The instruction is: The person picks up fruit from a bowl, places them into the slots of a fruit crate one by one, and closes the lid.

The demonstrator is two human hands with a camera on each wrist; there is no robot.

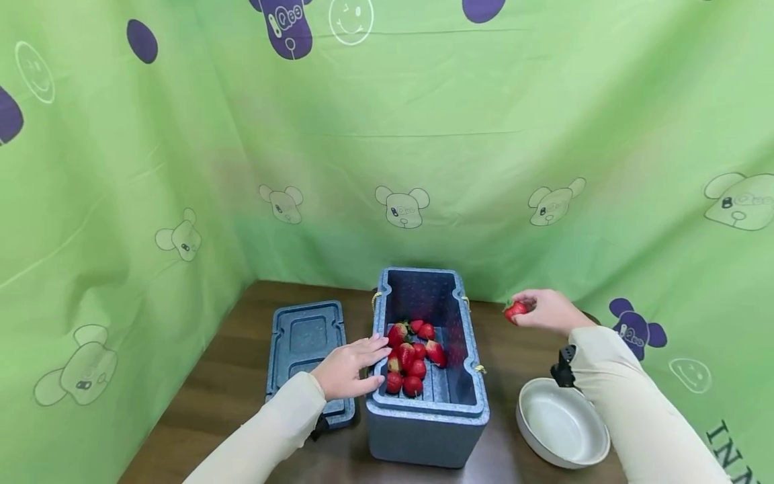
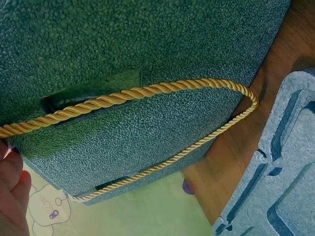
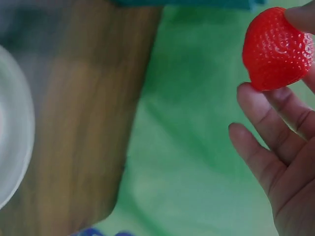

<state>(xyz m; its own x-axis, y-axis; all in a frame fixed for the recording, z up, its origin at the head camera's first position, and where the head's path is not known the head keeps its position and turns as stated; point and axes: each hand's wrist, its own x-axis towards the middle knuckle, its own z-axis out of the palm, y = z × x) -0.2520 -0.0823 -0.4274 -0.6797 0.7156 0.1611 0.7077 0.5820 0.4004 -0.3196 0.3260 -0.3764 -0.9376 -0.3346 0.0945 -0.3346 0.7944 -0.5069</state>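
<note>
My right hand [image 1: 549, 310] pinches a red strawberry [image 1: 516, 310] between thumb and fingers, held up to the right of a grey-blue foam box [image 1: 423, 408]. In the right wrist view the same strawberry [image 3: 276, 49] shows close up, the lower fingers spread beneath it. Resting on the left rim of the box is my left hand [image 1: 353, 366], its fingers extended over the edge. Several strawberries [image 1: 417, 368] lie in the near part of the open box. A twisted yellow cord [image 2: 162, 88] runs along the box's side in the left wrist view.
A round white bowl [image 1: 562, 423] stands to the right of the box, below my right forearm. The foam lid [image 1: 308, 336] lies on the brown wooden table [image 1: 199, 396] at the left, partly behind my left arm. Green printed cloth [image 1: 423, 134] hangs around the back and sides.
</note>
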